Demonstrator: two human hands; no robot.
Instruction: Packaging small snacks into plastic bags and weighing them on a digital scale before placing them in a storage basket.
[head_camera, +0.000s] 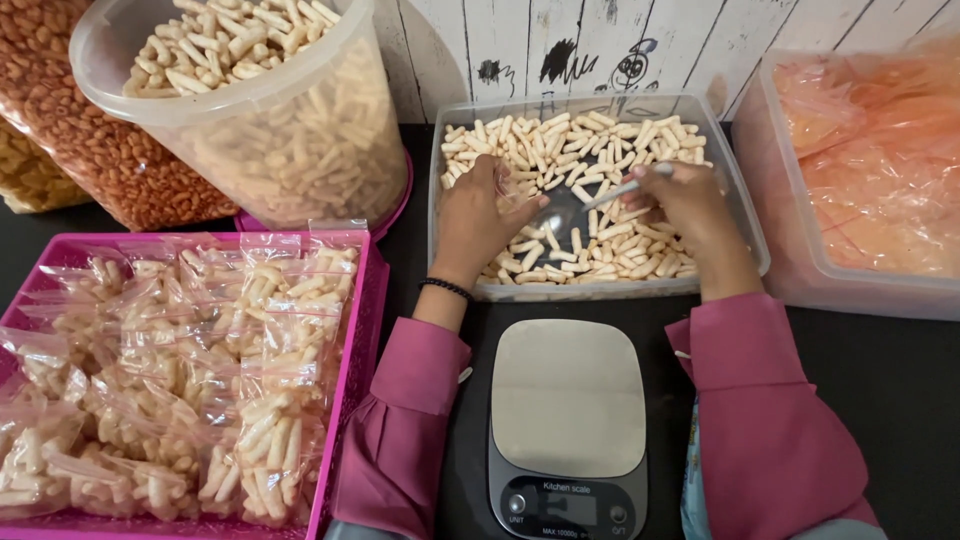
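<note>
Both hands are down in the clear rectangular plastic tub (745, 235) of pale stick snacks (560, 150) behind the kitchen scale (567, 400), left hand (480, 215) curled around a thin clear bag (522, 200), right hand (690, 205) pinching a white spoon (625, 187).

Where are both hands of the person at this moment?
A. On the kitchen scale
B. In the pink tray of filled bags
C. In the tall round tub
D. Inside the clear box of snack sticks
D: the left hand and right hand are both inside the clear box among the snack sticks.
</note>
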